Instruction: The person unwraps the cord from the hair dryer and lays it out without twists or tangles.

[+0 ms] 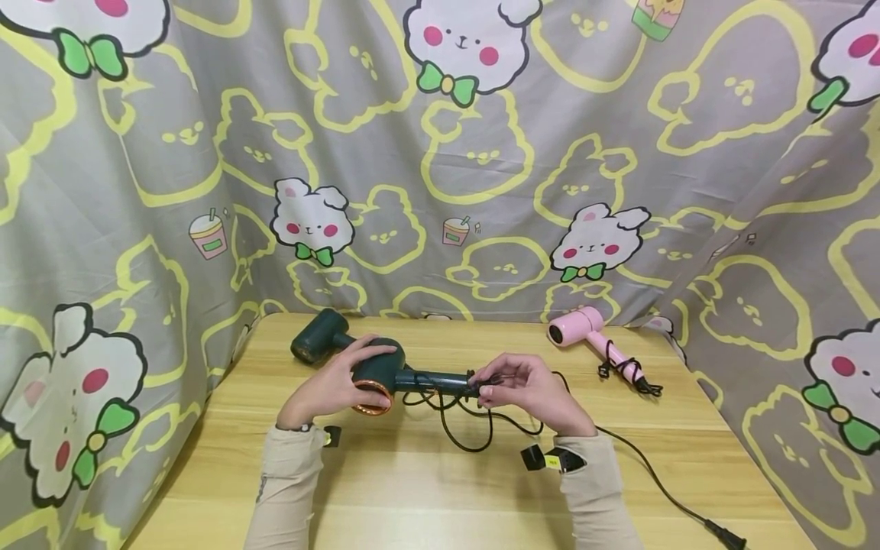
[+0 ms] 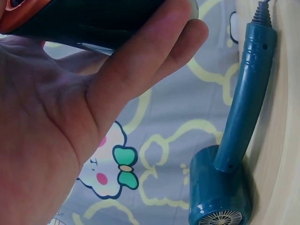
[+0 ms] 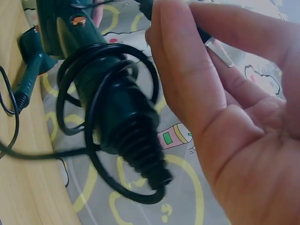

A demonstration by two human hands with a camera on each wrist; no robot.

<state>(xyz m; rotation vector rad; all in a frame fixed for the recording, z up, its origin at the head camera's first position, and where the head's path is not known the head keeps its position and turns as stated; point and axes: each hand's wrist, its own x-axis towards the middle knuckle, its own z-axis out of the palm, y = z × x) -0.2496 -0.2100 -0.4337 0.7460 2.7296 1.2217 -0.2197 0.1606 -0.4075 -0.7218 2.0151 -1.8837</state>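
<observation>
A dark green hair dryer (image 1: 433, 382) with a copper-coloured rim is held above the table by my left hand (image 1: 337, 389). The thumb and fingers grip its round head, and the handle points right. Loops of black cord (image 3: 89, 154) wind round the handle, past its ribbed end, and hang below it. Close to the handle's end, my right hand (image 1: 525, 388) pinches the cord's plug (image 3: 220, 51) between thumb and fingers. Its metal prong shows in the right wrist view; the fingers cover most of the plug.
Behind my left hand, a second green hair dryer (image 1: 319, 336) lies on the wooden table (image 1: 426, 489). A pink hair dryer (image 1: 577, 327) with its cord wrapped lies at the back right. Another plug (image 1: 725, 535) lies near the front right. Patterned curtains (image 1: 385, 137) enclose the table.
</observation>
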